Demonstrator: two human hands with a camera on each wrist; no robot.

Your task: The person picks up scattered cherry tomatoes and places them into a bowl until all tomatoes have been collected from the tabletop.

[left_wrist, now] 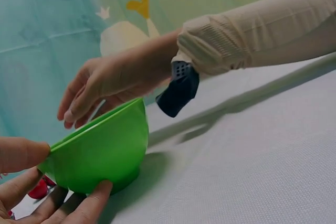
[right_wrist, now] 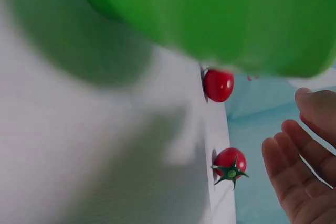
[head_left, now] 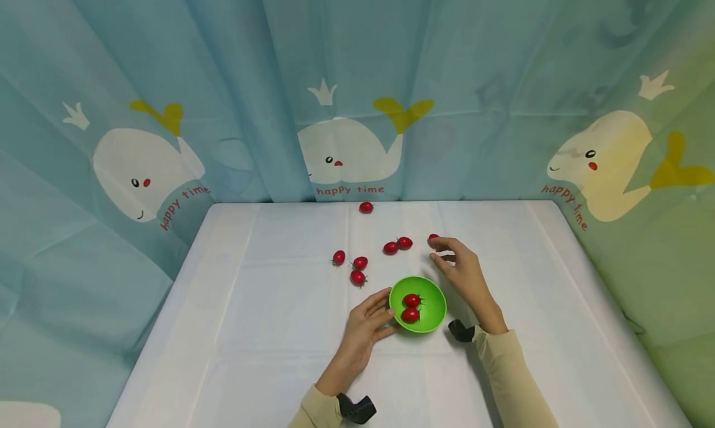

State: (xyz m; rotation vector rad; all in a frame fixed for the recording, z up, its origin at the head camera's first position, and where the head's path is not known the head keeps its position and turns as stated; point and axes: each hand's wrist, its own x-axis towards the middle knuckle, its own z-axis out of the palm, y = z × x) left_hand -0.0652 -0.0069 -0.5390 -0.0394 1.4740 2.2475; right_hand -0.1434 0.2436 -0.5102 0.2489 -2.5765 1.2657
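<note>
Overlapping tomato (head_left: 432, 236): right hand (head_left: 462, 271) | bowl (head_left: 433, 298), tomato pair (head_left: 391, 248) near | curtain (head_left: 469, 155) behind

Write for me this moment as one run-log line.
left hand: holds round green bowl | right hand: empty, near one oval red tomato | inside bowl: two tomatoes | on white tabletop: seven tomatoes

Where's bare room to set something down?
Bare white tablecloth: from the left hand to the table's left edge, and right of the right sleeve. Crowded: around the green bowl and right hand, and among the cherry tomatoes beyond.
</note>
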